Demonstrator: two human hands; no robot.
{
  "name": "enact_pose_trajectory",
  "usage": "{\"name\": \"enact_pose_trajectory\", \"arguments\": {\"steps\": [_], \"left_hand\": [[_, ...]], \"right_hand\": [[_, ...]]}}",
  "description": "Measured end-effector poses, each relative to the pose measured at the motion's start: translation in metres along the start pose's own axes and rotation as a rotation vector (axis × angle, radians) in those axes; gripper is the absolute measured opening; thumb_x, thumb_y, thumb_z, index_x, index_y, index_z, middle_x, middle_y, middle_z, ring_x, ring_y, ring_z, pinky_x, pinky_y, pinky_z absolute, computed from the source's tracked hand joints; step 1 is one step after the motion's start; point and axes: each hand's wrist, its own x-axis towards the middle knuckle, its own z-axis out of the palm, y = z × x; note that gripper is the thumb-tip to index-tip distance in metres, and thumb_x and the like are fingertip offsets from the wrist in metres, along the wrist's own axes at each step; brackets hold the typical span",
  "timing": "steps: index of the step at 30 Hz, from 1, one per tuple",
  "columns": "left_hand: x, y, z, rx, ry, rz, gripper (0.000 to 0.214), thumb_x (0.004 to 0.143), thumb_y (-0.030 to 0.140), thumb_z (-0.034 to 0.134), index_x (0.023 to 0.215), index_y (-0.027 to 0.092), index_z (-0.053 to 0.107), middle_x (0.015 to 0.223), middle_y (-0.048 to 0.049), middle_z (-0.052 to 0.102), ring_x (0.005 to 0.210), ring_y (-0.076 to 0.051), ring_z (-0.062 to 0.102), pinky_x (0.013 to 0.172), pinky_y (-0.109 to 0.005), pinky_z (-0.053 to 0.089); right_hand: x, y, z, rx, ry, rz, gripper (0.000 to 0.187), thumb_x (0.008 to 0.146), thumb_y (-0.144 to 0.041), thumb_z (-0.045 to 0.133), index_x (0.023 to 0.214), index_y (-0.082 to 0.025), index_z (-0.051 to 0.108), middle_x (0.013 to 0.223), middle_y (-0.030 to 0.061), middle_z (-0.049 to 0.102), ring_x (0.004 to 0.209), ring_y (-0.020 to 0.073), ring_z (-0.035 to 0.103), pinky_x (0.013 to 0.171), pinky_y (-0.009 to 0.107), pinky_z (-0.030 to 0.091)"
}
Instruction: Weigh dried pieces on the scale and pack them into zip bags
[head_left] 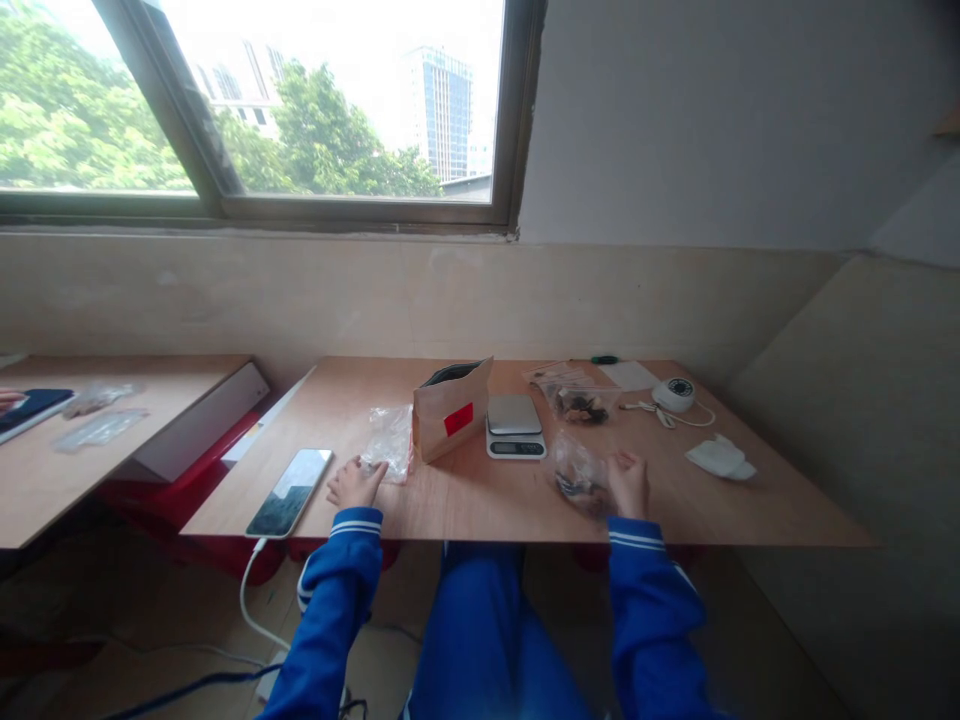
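Observation:
My left hand (pixel 356 485) rests low over the table with its fingers apart, its thumb at the edge of a crinkled clear plastic bag (pixel 391 440). My right hand (pixel 628 484) is closed at the side of another clear plastic bag (pixel 576 478), which has dark and brown pieces in it. The fingers seem to pinch this bag's edge, though the grip is partly hidden. Between my hands stands a brown paper bag (pixel 439 420) with a red label, its top open. Right of it sits a white kitchen scale (pixel 516 425) with a bare metal plate.
Behind the scale lie several zip bags (pixel 581 402) with dark contents, a green-handled tool (pixel 604 359) and white paper (pixel 628 375). To the right are a white dome camera (pixel 673 394) and a crumpled white cloth (pixel 720 457). A cabled phone (pixel 291 492) lies left.

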Motion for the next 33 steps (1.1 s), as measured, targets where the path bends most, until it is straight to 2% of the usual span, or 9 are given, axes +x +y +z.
{"name": "enact_pose_trajectory", "arguments": {"steps": [4, 7, 10, 15, 20, 23, 25, 28, 33], "left_hand": [[0.007, -0.003, 0.006, 0.069, -0.081, -0.005, 0.069, 0.070, 0.047, 0.062, 0.127, 0.013, 0.045, 0.127, -0.0190, 0.052, 0.123, -0.040, 0.038, 0.098, -0.051, 0.029], [0.012, -0.005, 0.010, 0.074, -0.018, -0.046, 0.067, 0.070, 0.056, 0.059, 0.123, 0.016, 0.048, 0.126, -0.0200, 0.051, 0.121, -0.042, 0.038, 0.096, -0.055, 0.029], [0.015, -0.007, 0.011, 0.057, 0.038, -0.025, 0.053, 0.070, 0.054, 0.060, 0.110, 0.019, 0.057, 0.121, -0.0179, 0.053, 0.118, -0.042, 0.039, 0.093, -0.056, 0.031], [0.015, -0.013, 0.010, -0.201, 0.183, 0.075, 0.028, 0.073, 0.038, 0.060, 0.092, 0.018, 0.055, 0.111, -0.0145, 0.055, 0.114, -0.034, 0.049, 0.094, -0.051, 0.039], [-0.005, -0.009, 0.002, -1.017, 0.171, 0.069, 0.035, 0.072, 0.038, 0.063, 0.093, 0.020, 0.041, 0.090, -0.0057, 0.063, 0.079, -0.020, 0.067, 0.071, -0.038, 0.055], [-0.033, 0.008, -0.013, -1.256, 0.186, 0.185, 0.041, 0.071, 0.039, 0.068, 0.094, 0.020, 0.041, 0.093, -0.0076, 0.068, 0.075, -0.019, 0.069, 0.064, -0.033, 0.056], [-0.054, 0.022, -0.024, -1.244, 0.105, 0.254, 0.037, 0.073, 0.040, 0.067, 0.092, 0.018, 0.046, 0.095, -0.0101, 0.070, 0.066, -0.017, 0.068, 0.053, -0.027, 0.052], [-0.078, 0.042, -0.035, -1.180, 0.089, 0.351, 0.031, 0.075, 0.039, 0.067, 0.089, 0.016, 0.051, 0.092, -0.0105, 0.072, 0.047, -0.009, 0.058, 0.040, -0.020, 0.041], [-0.095, 0.062, -0.033, -1.168, -0.031, 0.516, 0.024, 0.079, 0.036, 0.064, 0.089, 0.016, 0.055, 0.096, -0.0105, 0.072, 0.053, -0.009, 0.057, 0.052, -0.023, 0.049]], "right_hand": [[-0.020, 0.000, 0.007, -0.168, 0.259, -0.344, 0.030, 0.072, -0.026, 0.050, 0.097, -0.011, 0.056, 0.106, 0.0223, 0.058, 0.111, 0.0361, 0.049, 0.095, 0.052, 0.035], [-0.045, -0.006, 0.013, -0.139, 0.222, -0.535, 0.025, 0.077, -0.026, 0.046, 0.096, -0.013, 0.057, 0.104, 0.0196, 0.058, 0.108, 0.0332, 0.048, 0.094, 0.052, 0.034], [-0.071, -0.015, 0.022, -0.067, 0.110, -0.612, 0.019, 0.082, -0.024, 0.043, 0.093, -0.016, 0.057, 0.098, 0.0149, 0.059, 0.099, 0.0288, 0.051, 0.091, 0.048, 0.037], [-0.122, -0.028, 0.047, 0.129, -0.278, -0.645, 0.017, 0.085, -0.019, 0.042, 0.089, -0.019, 0.058, 0.092, 0.0092, 0.059, 0.091, 0.0232, 0.054, 0.086, 0.042, 0.044], [-0.174, -0.044, 0.066, 0.314, -0.706, -0.519, 0.017, 0.087, -0.021, 0.044, 0.088, -0.020, 0.061, 0.091, 0.0060, 0.061, 0.088, 0.0196, 0.059, 0.081, 0.035, 0.049], [-0.189, -0.066, 0.068, 0.477, -0.866, -0.364, 0.016, 0.087, -0.029, 0.051, 0.096, -0.021, 0.061, 0.095, 0.0061, 0.063, 0.088, 0.0193, 0.062, 0.082, 0.036, 0.051], [-0.191, -0.086, 0.065, 0.611, -0.935, -0.271, 0.022, 0.086, -0.034, 0.054, 0.103, -0.022, 0.059, 0.098, 0.0064, 0.064, 0.089, 0.0194, 0.063, 0.084, 0.037, 0.052], [-0.185, -0.113, 0.061, 0.722, -0.965, -0.244, 0.030, 0.086, -0.040, 0.055, 0.111, -0.023, 0.057, 0.103, 0.0064, 0.062, 0.095, 0.0191, 0.061, 0.090, 0.038, 0.051], [-0.171, -0.127, 0.067, 0.606, -0.915, -0.335, 0.037, 0.080, -0.042, 0.062, 0.111, -0.023, 0.055, 0.104, 0.0064, 0.058, 0.096, 0.0186, 0.059, 0.089, 0.036, 0.050]]}}
